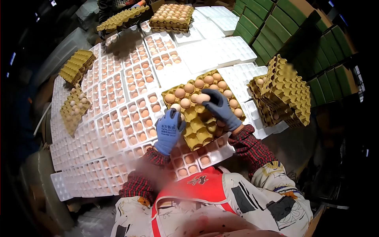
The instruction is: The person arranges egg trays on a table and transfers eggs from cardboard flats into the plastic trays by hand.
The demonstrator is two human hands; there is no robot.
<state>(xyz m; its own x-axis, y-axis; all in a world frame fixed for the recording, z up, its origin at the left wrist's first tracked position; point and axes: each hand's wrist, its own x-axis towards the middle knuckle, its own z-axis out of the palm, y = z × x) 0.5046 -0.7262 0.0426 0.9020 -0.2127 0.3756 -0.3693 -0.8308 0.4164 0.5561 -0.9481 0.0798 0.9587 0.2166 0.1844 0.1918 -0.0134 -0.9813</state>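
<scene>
A yellow-brown egg tray (193, 134) lies in front of me over the white foam trays, with eggs along its far and right sides and bare cups near its middle and front. My right hand (221, 110), in a grey-blue glove, pinches a brown egg (203, 98) above the tray. At the tray's left edge is my left hand (169, 132), gloved in blue with printing on its back. Its fingers curl around a pale egg, mostly hidden by the glove. Another pale egg (176, 107) sits just beyond its fingertips.
White foam trays (128, 87) filled with eggs cover the left side. More foam trays (213, 51) stand at the back right. Stacked egg trays (290, 93) are at right, others (77, 67) at left. Green boxes (272, 31) line the right. Across the table, a person (118, 4) stands.
</scene>
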